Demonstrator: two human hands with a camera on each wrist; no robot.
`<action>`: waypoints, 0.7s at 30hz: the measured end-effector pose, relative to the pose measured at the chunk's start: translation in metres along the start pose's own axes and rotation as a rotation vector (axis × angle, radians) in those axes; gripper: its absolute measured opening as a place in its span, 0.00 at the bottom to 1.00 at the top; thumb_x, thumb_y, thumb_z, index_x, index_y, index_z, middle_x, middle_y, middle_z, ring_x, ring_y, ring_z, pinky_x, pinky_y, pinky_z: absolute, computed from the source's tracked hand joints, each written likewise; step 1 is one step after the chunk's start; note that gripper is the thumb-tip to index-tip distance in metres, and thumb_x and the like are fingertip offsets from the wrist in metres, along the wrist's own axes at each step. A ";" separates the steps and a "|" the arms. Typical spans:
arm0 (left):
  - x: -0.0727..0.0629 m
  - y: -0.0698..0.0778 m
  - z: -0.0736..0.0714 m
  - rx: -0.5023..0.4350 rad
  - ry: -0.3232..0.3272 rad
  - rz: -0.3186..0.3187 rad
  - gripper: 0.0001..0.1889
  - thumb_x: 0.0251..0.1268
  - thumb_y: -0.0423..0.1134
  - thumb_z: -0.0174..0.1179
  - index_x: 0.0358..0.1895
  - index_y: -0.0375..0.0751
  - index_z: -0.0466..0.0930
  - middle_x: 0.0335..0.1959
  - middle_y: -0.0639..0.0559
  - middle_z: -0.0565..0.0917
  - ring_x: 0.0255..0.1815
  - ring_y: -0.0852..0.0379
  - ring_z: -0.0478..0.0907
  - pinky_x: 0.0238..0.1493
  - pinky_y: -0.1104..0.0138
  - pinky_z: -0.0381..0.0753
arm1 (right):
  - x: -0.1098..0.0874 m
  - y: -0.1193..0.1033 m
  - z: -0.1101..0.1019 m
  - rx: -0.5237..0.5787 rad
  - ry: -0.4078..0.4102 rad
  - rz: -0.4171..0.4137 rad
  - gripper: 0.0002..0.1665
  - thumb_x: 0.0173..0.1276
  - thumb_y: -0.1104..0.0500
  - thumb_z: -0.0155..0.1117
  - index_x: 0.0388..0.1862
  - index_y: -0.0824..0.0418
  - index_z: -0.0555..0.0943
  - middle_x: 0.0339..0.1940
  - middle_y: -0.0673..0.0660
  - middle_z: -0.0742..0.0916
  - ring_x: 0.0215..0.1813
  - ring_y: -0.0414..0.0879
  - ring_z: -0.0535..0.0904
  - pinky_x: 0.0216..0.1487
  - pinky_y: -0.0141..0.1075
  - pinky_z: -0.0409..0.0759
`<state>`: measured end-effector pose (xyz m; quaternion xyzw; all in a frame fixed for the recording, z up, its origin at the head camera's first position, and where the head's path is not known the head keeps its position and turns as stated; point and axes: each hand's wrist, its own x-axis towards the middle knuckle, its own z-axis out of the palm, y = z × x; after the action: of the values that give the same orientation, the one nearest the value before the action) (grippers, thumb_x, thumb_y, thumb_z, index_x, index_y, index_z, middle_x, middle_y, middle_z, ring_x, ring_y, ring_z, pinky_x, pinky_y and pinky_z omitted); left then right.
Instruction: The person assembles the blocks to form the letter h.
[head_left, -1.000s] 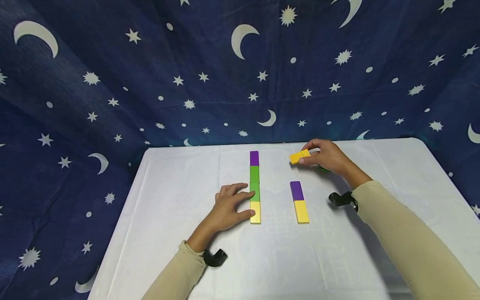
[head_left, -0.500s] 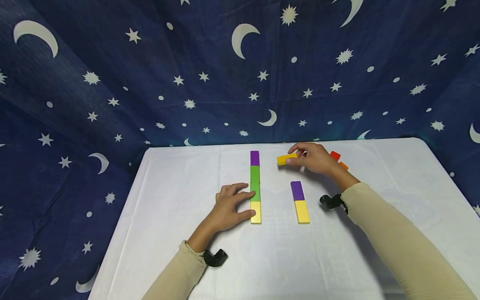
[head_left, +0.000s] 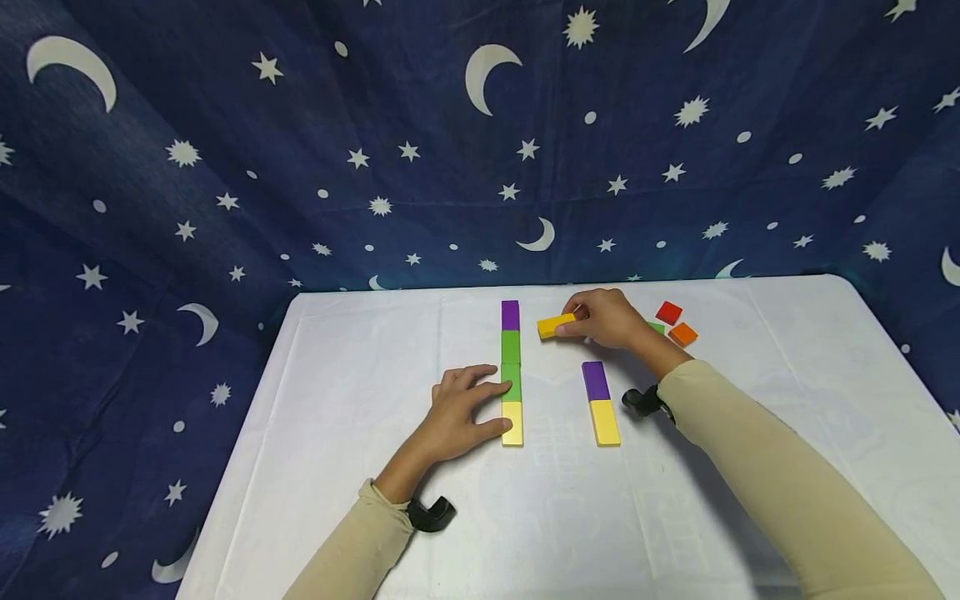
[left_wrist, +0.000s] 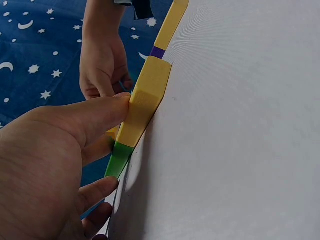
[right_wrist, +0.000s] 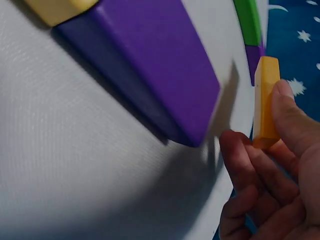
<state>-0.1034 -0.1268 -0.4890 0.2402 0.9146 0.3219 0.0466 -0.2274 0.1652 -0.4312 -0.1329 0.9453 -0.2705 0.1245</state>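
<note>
At the near side of the worktop [head_left: 465,550], a beige sleeve [head_left: 345,546] and a black wrist mount [head_left: 431,515] lead to the left hand [head_left: 456,418]. Its fingers are spread and relaxed, grasping nothing: the thumb touches the pale yellow block [head_left: 512,432], and the index finger touches the adjoining green block [head_left: 512,373]. These two blocks form the near half of a straight row of four, laid end to end; a second green block [head_left: 511,346] and a purple block [head_left: 510,315] complete the far half.

To the right, well apart from the row, a yellow block [head_left: 604,425] lies end to end with a second purple block [head_left: 596,381] on its far side.

Farther out, the right hand [head_left: 609,320] pinches a held yellow block [head_left: 552,327] between thumb and fingers, just right of the row's far end and apart from it. To the right of this hand lie an orange block [head_left: 683,335], a third green block [head_left: 658,328], partly hidden by the arm, and a red block [head_left: 669,312].

Behind the worktop hangs a dark blue cloth [head_left: 420,100] printed with moons and stars.
</note>
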 end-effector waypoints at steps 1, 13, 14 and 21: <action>0.000 0.000 0.000 0.002 0.000 0.001 0.30 0.62 0.57 0.69 0.68 0.57 0.79 0.75 0.50 0.70 0.70 0.46 0.63 0.59 0.48 0.60 | 0.001 0.000 0.002 -0.009 0.004 0.004 0.23 0.62 0.47 0.77 0.51 0.58 0.86 0.39 0.57 0.87 0.43 0.51 0.77 0.43 0.39 0.76; 0.000 0.002 -0.001 0.004 0.006 0.002 0.30 0.62 0.57 0.69 0.68 0.57 0.79 0.75 0.49 0.70 0.70 0.46 0.63 0.59 0.48 0.61 | 0.011 -0.007 0.011 -0.016 -0.049 0.027 0.20 0.61 0.48 0.79 0.46 0.56 0.86 0.42 0.56 0.86 0.48 0.53 0.76 0.55 0.46 0.75; 0.000 0.002 -0.001 0.005 0.007 0.001 0.30 0.62 0.57 0.69 0.68 0.56 0.79 0.75 0.49 0.70 0.70 0.46 0.63 0.59 0.48 0.61 | 0.012 -0.008 0.011 -0.028 -0.061 0.027 0.20 0.60 0.48 0.79 0.46 0.56 0.86 0.42 0.56 0.86 0.48 0.53 0.75 0.56 0.47 0.75; 0.000 0.001 -0.001 0.007 0.005 0.002 0.30 0.62 0.57 0.69 0.68 0.57 0.79 0.75 0.49 0.70 0.71 0.46 0.63 0.58 0.49 0.61 | 0.016 -0.011 0.014 -0.079 -0.083 0.011 0.19 0.58 0.49 0.81 0.44 0.56 0.86 0.39 0.55 0.85 0.48 0.53 0.74 0.56 0.47 0.73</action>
<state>-0.1032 -0.1264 -0.4871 0.2405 0.9155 0.3196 0.0431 -0.2362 0.1444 -0.4392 -0.1437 0.9500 -0.2263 0.1598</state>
